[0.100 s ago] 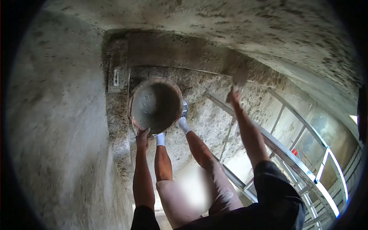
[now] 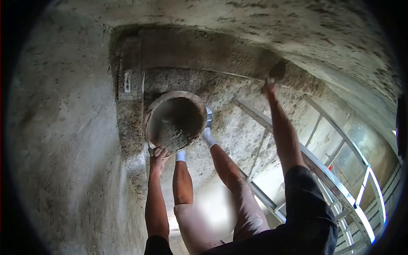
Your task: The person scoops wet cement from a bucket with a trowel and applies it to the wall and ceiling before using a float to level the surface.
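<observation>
My left hand [image 2: 158, 159] grips the near rim of a round bucket [image 2: 186, 96], its fingers curled over the edge. The bucket's mouth faces me, and wet grey mortar [image 2: 173, 137] lies inside against the near side. Up and to the right, my right hand [image 2: 269, 86] is closed round the handle of a trowel [image 2: 278, 70], mostly covered by the fingers. The dark, rounded blade points up and overlaps the smoothed band of mortar [image 2: 199, 53] along the wall.
A metal ladder [image 2: 325, 172] slants across the right side, close to my right arm. A rough plastered wall [image 2: 72, 140] rises on the left. My feet in pale socks [image 2: 180, 156] stand just beyond the bucket. A small switch box [image 2: 127, 81] sits in the far wall.
My right hand and the trowel have moved slightly up and right, and the blade has turned. The bucket sits a little lower in view, its mortar showing more clearly.
</observation>
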Motion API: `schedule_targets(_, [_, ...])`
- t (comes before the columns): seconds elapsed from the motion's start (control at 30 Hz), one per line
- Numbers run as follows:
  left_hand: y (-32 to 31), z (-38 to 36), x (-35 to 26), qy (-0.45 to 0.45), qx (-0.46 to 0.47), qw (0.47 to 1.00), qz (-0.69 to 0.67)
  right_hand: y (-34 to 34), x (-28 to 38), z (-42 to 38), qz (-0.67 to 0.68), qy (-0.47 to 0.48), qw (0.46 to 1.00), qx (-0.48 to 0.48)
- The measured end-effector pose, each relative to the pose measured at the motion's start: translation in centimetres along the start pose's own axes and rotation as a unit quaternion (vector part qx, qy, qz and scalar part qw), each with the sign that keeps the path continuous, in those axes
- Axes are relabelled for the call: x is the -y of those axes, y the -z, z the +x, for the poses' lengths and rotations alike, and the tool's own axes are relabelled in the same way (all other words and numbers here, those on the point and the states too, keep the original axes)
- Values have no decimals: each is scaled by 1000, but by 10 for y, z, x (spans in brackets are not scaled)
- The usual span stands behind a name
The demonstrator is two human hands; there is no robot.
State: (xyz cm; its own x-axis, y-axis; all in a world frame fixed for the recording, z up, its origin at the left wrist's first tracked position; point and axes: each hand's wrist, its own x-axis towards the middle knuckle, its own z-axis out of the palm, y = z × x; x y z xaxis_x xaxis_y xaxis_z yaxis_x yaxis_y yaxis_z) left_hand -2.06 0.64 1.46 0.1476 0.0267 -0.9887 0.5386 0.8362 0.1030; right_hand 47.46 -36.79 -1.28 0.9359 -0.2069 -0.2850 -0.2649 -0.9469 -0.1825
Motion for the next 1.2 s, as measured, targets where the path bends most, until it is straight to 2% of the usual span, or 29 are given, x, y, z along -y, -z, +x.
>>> schedule_targets(0.03, [2,-8,-12,3,21,1000,9,-32,5,18,-35,27,998,39])
schedule_targets(0.07, [8,-18,-22,7,39,999,16,-26,35,25,45,8,993,105])
schedule_targets(0.1, [13,-23,-37,18,19,999,32,-38,64,25,-45,31,995,85])
schedule_targets(0.13, [1,-34,-60,9,-69,997,26,-55,90,14,-138,57,987,63])
schedule_targets(0.17, [-4,-41,-78,10,-76,997,26,-82,101,-10,-423,236,867,-116])
schedule_targets(0.2, [-9,-45,-93,-143,-167,969,111,-114,106,-31,-637,381,607,-283])
schedule_targets(0.23, [-15,-45,-109,-292,-248,904,193,-119,130,-48,-644,417,530,-361])
schedule_targets(0.27, [-22,-43,-127,-429,-320,801,269,-124,159,-72,-637,435,501,-393])
schedule_targets(0.33, [-42,-36,-162,-442,-228,832,245,-144,211,-120,-661,418,456,-425])
schedule_targets(0.4, [-74,-19,-197,-494,-209,782,318,-173,253,-161,-739,332,375,-450])
schedule_targets(0.47, [-86,10,-224,-549,-269,627,483,-191,290,-191,-771,331,317,-443])
schedule_targets(0.5, [-92,29,-233,-543,-296,605,502,-198,307,-203,-768,332,316,-447])
schedule_targets(0.53, [-95,48,-238,-534,-324,581,522,-206,323,-216,-708,351,430,-436])
schedule_targets(0.57, [-97,63,-238,-534,-329,580,519,-207,329,-218,-672,360,485,-429])
schedule_targets(0.6, [-102,76,-238,-487,-329,596,547,-207,335,-220,-632,369,536,-422])
schedule_targets(0.63, [-107,83,-240,-437,-327,612,572,-204,332,-214,-526,406,675,-321])
schedule_targets(0.67, [-107,88,-245,-435,-339,611,568,-198,329,-209,-395,430,786,-202])
schedule_targets(0.7, [-108,90,-249,-433,-340,601,580,-191,324,-202,-250,437,861,-71])
schedule_targets(0.77, [-106,101,-264,-431,-352,590,585,-168,312,-196,-138,433,890,28])
schedule_targets(0.83, [-96,114,-278,-322,-284,649,628,-119,310,-199,-23,317,941,115])
schedule_targets(0.87, [-93,110,-279,-319,-291,649,627,-93,309,-200,35,253,956,144])
schedule_targets(0.93, [-95,92,-282,-477,-380,530,589,-89,312,-189,84,163,960,211])
schedule_targets(0.97, [-98,81,-291,-494,-378,517,588,-96,316,-185,99,138,956,239])
schedule_targets(1.1, [-116,27,-327,-477,-329,517,630,-141,344,-199,101,150,947,267])
schedule_targets(1.2, [-131,8,-334,-491,-310,511,634,-134,343,-218,64,241,937,244])
